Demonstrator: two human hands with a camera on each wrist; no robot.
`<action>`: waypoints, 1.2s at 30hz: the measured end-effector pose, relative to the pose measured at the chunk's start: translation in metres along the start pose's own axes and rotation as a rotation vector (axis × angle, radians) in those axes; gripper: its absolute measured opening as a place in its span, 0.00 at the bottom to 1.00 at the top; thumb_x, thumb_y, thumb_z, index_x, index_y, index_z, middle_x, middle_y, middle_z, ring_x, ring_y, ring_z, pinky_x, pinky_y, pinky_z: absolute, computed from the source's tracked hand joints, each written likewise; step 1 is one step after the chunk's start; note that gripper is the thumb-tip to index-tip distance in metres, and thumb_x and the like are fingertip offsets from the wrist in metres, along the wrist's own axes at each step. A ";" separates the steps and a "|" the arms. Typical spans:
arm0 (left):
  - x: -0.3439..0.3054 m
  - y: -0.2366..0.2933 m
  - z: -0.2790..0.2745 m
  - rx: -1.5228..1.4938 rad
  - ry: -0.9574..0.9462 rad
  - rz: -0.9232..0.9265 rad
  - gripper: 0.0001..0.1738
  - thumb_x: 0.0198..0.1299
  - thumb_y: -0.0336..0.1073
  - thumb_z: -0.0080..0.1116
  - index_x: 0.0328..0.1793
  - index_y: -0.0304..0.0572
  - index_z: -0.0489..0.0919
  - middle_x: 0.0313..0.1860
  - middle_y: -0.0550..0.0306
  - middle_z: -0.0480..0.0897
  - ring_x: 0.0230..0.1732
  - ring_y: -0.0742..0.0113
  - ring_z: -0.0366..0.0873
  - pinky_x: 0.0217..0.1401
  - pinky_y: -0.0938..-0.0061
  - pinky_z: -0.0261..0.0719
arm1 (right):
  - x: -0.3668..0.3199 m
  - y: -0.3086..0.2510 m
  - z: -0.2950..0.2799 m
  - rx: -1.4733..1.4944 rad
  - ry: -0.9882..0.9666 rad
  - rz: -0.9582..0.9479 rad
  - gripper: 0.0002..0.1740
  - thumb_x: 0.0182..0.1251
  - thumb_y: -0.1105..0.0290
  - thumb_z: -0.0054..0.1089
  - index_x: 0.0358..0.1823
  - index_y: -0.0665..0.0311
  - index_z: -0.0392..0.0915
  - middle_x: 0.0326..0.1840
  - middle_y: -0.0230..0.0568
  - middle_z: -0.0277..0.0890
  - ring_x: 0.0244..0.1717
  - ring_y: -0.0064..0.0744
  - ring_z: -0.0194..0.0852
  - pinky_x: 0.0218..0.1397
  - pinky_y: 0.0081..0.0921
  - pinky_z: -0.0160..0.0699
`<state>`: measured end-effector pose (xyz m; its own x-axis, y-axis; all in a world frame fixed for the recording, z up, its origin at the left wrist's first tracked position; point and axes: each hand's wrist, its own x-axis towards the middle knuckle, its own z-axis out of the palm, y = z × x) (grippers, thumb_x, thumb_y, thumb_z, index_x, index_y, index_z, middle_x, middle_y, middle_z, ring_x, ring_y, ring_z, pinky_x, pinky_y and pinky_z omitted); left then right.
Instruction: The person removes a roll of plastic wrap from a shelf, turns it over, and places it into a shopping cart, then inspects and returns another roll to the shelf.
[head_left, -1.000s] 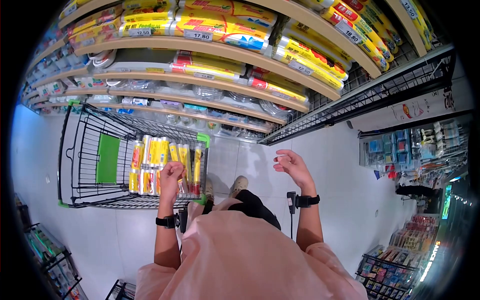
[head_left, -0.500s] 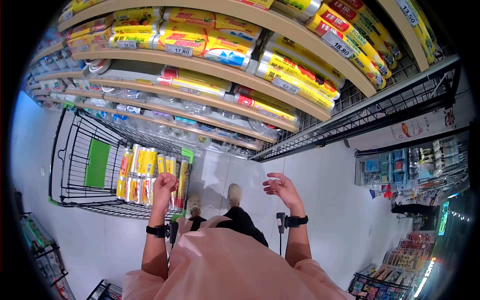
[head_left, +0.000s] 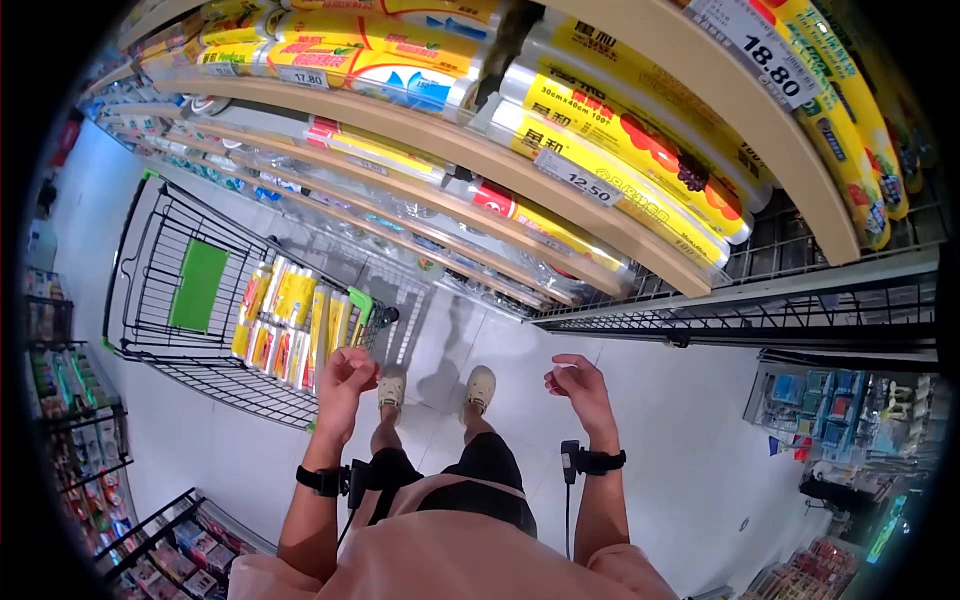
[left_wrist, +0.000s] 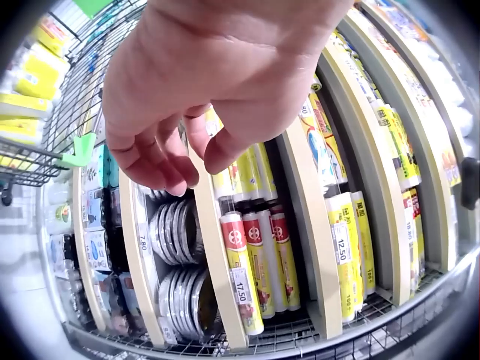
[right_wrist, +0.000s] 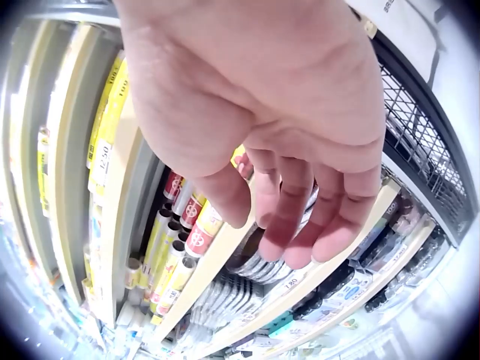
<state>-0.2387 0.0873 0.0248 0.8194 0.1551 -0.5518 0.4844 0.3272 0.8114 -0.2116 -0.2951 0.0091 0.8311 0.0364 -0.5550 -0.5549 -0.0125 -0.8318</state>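
My left hand (head_left: 345, 398) hangs loosely curled and holds nothing, just right of the cart's rolls in the head view. My right hand (head_left: 585, 398), its fingers relaxed, is empty too, out over the floor. Yellow wrapped rolls (head_left: 640, 150) lie on the shelf above a 12.50 price tag (head_left: 578, 178). Several yellow and white rolls (head_left: 292, 298) stand inside the shopping cart (head_left: 190, 355). The left wrist view has red-ended rolls (left_wrist: 259, 262) beyond the left hand; similar rolls (right_wrist: 201, 232) show past the right thumb in the right wrist view.
Tiered shelves with wooden front edges (head_left: 450, 138) curve across the top, ending at a black wire mesh panel (head_left: 800, 325) on the right. A display rack (head_left: 825, 400) hangs at the far right. More racks (head_left: 180, 545) stand at lower left. Both feet are on the pale floor (head_left: 680, 450).
The shelf rolls on the right look larger and nearer, and the view has turned. The cart appears tilted differently. Both hands stay empty, and the feet now stand side by side, apart.
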 end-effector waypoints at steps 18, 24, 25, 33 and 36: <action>0.064 -0.034 -0.018 -0.040 -0.276 0.134 0.08 0.62 0.21 0.58 0.45 0.39 0.76 0.39 0.62 0.80 0.42 0.76 0.77 0.48 0.80 0.75 | 0.013 0.111 0.048 -0.122 0.064 0.090 0.07 0.72 0.75 0.53 0.44 0.72 0.77 0.29 0.36 0.78 0.30 0.22 0.75 0.37 0.21 0.75; 0.080 -0.068 -0.048 -0.136 -0.260 0.142 0.09 0.62 0.18 0.56 0.44 0.38 0.75 0.40 0.60 0.80 0.42 0.77 0.76 0.48 0.82 0.73 | 0.039 0.146 0.090 -0.259 0.069 0.085 0.06 0.71 0.74 0.55 0.43 0.69 0.78 0.29 0.33 0.78 0.30 0.19 0.73 0.36 0.19 0.72; 0.078 -0.073 -0.047 -0.158 -0.244 0.129 0.09 0.62 0.17 0.55 0.44 0.38 0.75 0.40 0.60 0.80 0.41 0.77 0.75 0.47 0.82 0.72 | 0.041 0.147 0.097 -0.284 0.071 0.077 0.06 0.71 0.74 0.55 0.42 0.68 0.78 0.30 0.32 0.78 0.30 0.17 0.73 0.35 0.18 0.71; 0.087 -0.104 -0.038 0.038 -0.250 0.254 0.10 0.60 0.18 0.59 0.46 0.36 0.75 0.40 0.61 0.79 0.39 0.77 0.75 0.46 0.80 0.72 | 0.086 0.133 0.099 -0.175 0.199 -0.163 0.10 0.77 0.69 0.51 0.50 0.67 0.74 0.28 0.34 0.76 0.19 0.13 0.60 0.22 0.13 0.56; 0.103 -0.104 -0.018 0.068 -0.239 0.343 0.11 0.59 0.18 0.60 0.47 0.35 0.75 0.42 0.60 0.79 0.40 0.76 0.76 0.48 0.80 0.72 | 0.108 0.097 0.101 -0.096 0.348 -0.290 0.08 0.74 0.72 0.55 0.47 0.69 0.75 0.27 0.32 0.76 0.23 0.14 0.66 0.25 0.13 0.64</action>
<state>-0.2100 0.0860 -0.1199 0.9808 0.0212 -0.1940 0.1840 0.2304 0.9555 -0.1793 -0.1910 -0.1309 0.9238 -0.2853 -0.2554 -0.3050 -0.1448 -0.9413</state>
